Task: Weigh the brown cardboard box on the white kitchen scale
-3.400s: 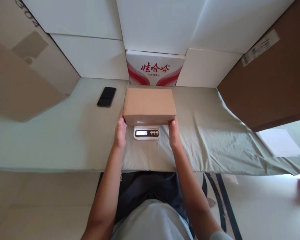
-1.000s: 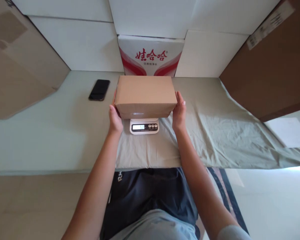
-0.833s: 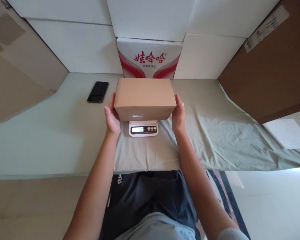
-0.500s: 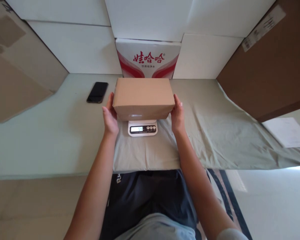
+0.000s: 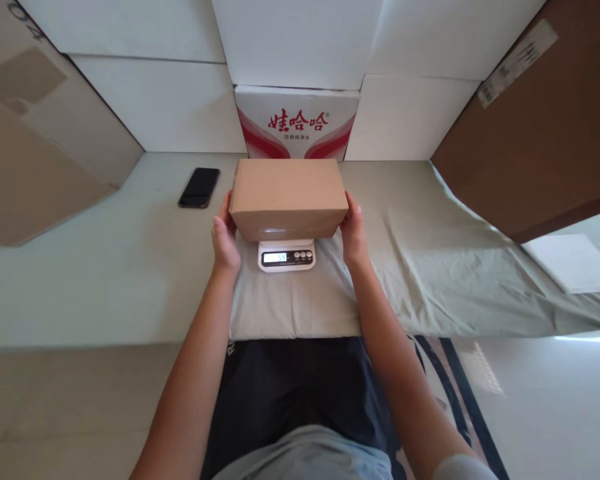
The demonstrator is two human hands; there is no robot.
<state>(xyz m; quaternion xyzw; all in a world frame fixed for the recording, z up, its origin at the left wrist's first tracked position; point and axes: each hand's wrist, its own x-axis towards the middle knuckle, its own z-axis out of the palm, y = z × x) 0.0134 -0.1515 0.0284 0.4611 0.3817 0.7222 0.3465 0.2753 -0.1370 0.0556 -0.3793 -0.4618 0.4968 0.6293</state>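
A closed brown cardboard box (image 5: 289, 187) sits on, or just over, a small white kitchen scale (image 5: 287, 256); its underside hides the weighing platform. The scale's lit display and several round buttons face me. My left hand (image 5: 225, 233) is at the box's left side, with the thumb toward me and the other fingers partly hidden behind the side. On the opposite side, my right hand (image 5: 353, 229) holds the box's right edge. Both hands grip the box between them.
Left of the box lies a black phone (image 5: 199, 187) on the pale green tablecloth (image 5: 105, 280). A red-and-white carton (image 5: 297, 110) stands behind. Large cardboard boxes flank the table at left (image 5: 45, 147) and right (image 5: 540, 133). White paper (image 5: 573, 263) rests at the right.
The view has shifted slightly. Both hands stay at the sides of the box, and the box remains at the scale with no clear movement.
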